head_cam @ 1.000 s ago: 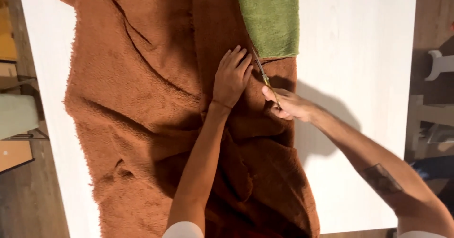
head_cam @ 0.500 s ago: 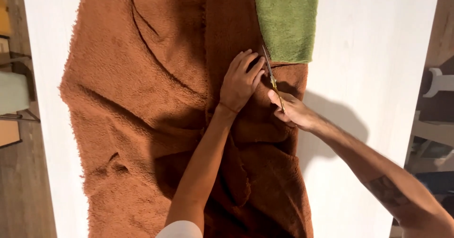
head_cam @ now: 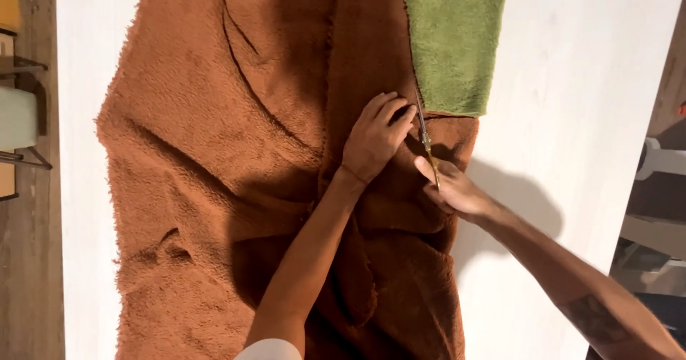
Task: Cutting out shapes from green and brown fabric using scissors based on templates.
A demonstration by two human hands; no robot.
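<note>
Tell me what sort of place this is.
Probably a sewing or fabric workroom. A big brown fleece and a green piece lie spread on a white table, and the right hand works scissors along the cloth while the left hand presses it flat.

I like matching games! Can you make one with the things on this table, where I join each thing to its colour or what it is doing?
Things:
1. fuzzy cloth
2. small towel piece
3. left hand
4. right hand

Colours or states:
A. holds the scissors
B. green
C. rusty brown
D. pressed flat on the brown cloth

Right pairs: 1-C, 2-B, 3-D, 4-A
</note>
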